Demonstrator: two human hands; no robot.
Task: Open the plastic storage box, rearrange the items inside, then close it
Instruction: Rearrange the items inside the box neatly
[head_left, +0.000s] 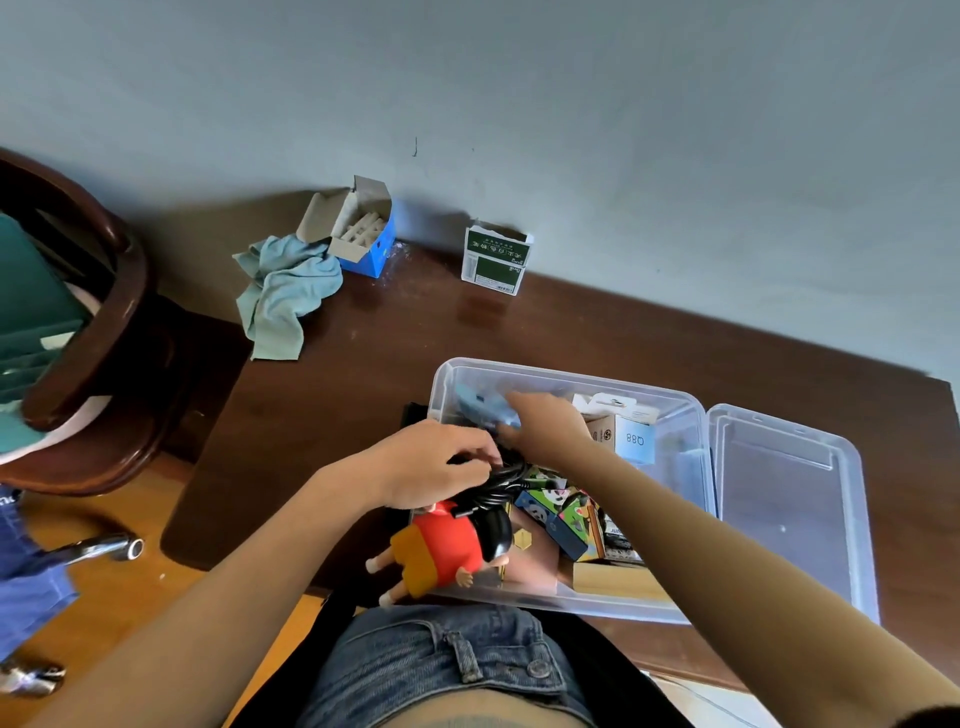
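Left hand (436, 462) curled, gripping; right hand (545, 423) reaching forward.

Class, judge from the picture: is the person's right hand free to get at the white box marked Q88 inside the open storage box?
Probably yes. The right hand is already inside the storage box, just beside the Q88 box, with nothing between them and the lid off to the side.
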